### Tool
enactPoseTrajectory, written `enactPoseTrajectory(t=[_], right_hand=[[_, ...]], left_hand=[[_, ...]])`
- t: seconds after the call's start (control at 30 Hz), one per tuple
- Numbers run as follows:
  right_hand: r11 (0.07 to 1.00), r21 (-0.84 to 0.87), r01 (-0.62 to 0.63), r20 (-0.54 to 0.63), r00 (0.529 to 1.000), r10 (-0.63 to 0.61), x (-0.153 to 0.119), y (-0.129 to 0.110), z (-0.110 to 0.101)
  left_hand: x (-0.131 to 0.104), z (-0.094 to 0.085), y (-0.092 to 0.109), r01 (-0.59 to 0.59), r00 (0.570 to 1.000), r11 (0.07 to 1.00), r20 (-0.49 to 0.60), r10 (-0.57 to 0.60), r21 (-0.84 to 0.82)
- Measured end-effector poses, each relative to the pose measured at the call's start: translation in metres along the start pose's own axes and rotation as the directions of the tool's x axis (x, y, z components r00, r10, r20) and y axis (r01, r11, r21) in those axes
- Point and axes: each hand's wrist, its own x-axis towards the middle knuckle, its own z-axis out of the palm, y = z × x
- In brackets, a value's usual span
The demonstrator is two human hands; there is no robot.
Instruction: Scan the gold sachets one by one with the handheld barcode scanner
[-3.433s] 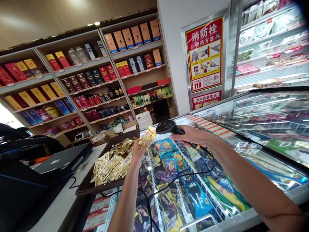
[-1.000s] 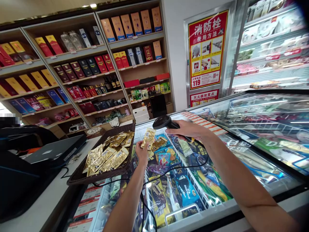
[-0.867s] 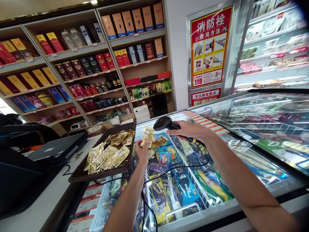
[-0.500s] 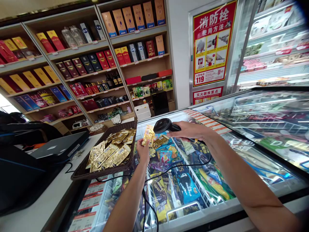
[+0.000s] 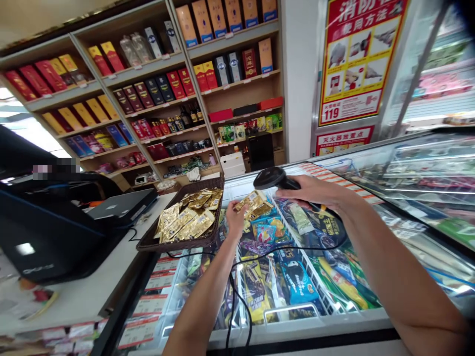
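Pinched in my left hand [image 5: 236, 217] is a small gold foil packet [image 5: 251, 199], tilted nearly flat above the freezer. My right hand [image 5: 315, 192] wraps the handle of a black barcode scanner [image 5: 272, 179], whose head hangs just above and to the right of that packet. From the scanner a black cable [image 5: 293, 248] runs down across the freezer glass. To the left of my left hand, a dark brown woven basket [image 5: 148, 242] holds several more gold foil packets [image 5: 189, 220].
Below my hands is a glass-topped freezer [image 5: 297, 321] with bagged frozen goods in white wire baskets. A black cash-register terminal [image 5: 44, 237] stands on the white counter [image 5: 79, 304] at left. Shelves of boxed bottles [image 5: 148, 94] line the back wall, beside a red fire-hydrant poster [image 5: 359, 64].
The view has turned left, bringing more of the terminal into sight. The packet in my left hand has tipped from upright to nearly flat under the scanner. Both hands keep their hold.
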Motion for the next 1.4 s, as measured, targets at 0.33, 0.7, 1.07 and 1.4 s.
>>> enactPoseTrajectory(t=[0.33,0.7,1.07,1.4], right_hand=[[1.000,0.020,0.000,-0.075,0.997,0.001,-0.009,-0.004,-0.011],[0.999,-0.036,0.011,-0.045,0.999,-0.013,-0.006,-0.008,-0.007],[0.999,0.005,0.051,-0.003,0.999,-0.051,-0.001,-0.007,-0.005],[0.999,0.050,0.006,-0.062,0.998,-0.003,0.005,-0.003,-0.001]], left_hand=[[0.072,-0.103,0.046,0.089,0.930,0.974,-0.368,-0.006,0.209],[0.012,-0.008,0.015,-0.341,0.900,0.898,0.372,0.226,0.278],[-0.001,-0.003,-0.026,-0.139,0.932,0.952,0.361,0.033,0.272],[-0.004,-0.006,-0.023,-0.051,0.989,0.994,0.140,0.037,0.099]])
